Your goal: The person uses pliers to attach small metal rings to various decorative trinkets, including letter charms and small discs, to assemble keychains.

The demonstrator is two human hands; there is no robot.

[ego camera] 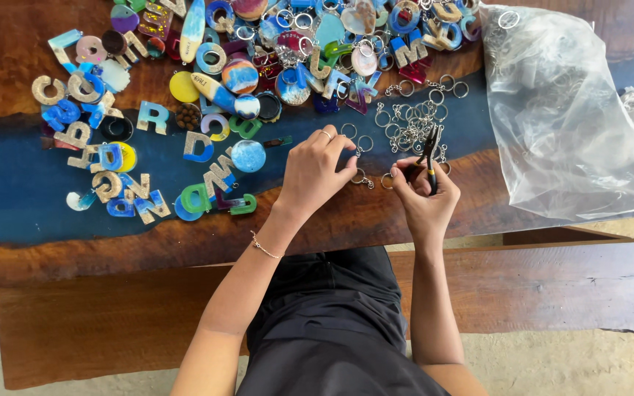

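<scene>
My left hand (315, 170) pinches a small metal keyring with a short chain (361, 177) just above the table's near edge; a ring sits on one finger and a thin bracelet on the wrist. My right hand (424, 196) is closed around small black pliers with yellow-lined handles (429, 155), their tips pointing up into a heap of silver keyrings and chains (412, 121). The two hands are close together, a few centimetres apart.
Several colourful resin letters and round charms (207, 88) cover the left and back of the wood-and-blue-resin table (23, 191). A clear plastic bag (566, 117) lies at the right. A wooden bench (552, 286) runs below the table.
</scene>
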